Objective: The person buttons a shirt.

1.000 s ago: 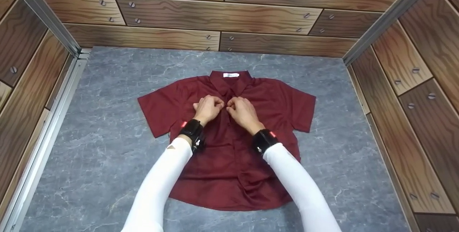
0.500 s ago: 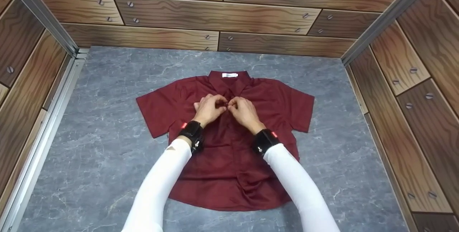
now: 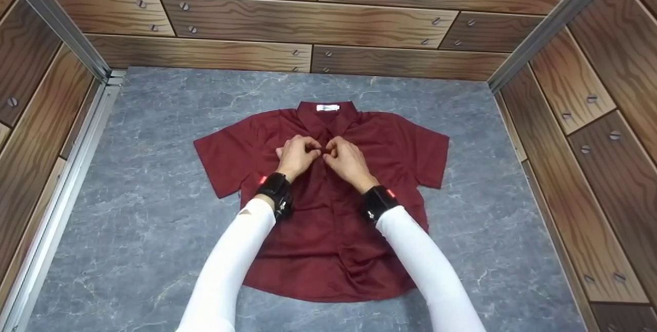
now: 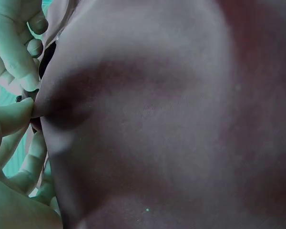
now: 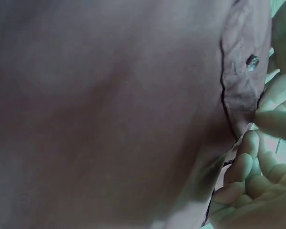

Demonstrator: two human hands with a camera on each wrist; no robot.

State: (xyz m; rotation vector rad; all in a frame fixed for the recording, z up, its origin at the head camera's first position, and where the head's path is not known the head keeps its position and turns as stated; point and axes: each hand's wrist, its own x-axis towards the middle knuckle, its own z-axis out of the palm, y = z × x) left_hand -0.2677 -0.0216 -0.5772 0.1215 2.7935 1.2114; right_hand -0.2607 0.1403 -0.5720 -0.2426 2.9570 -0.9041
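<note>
Pinching red shirt (image 3: 303, 224) at chest with left hand (image 3: 296, 157) and right hand (image 3: 348, 160), around middle of bench (image 3: 133, 183). Can't make out cloth layers hidden between fingertips (image 4: 16, 113); can't see bench's near edge, cut off.

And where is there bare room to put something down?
Bare grey surface lies between the shirt and the back wall, and between each short sleeve and the nearer side wall. Crowded: below the collar, where the left hand and right hand nearly meet.
</note>
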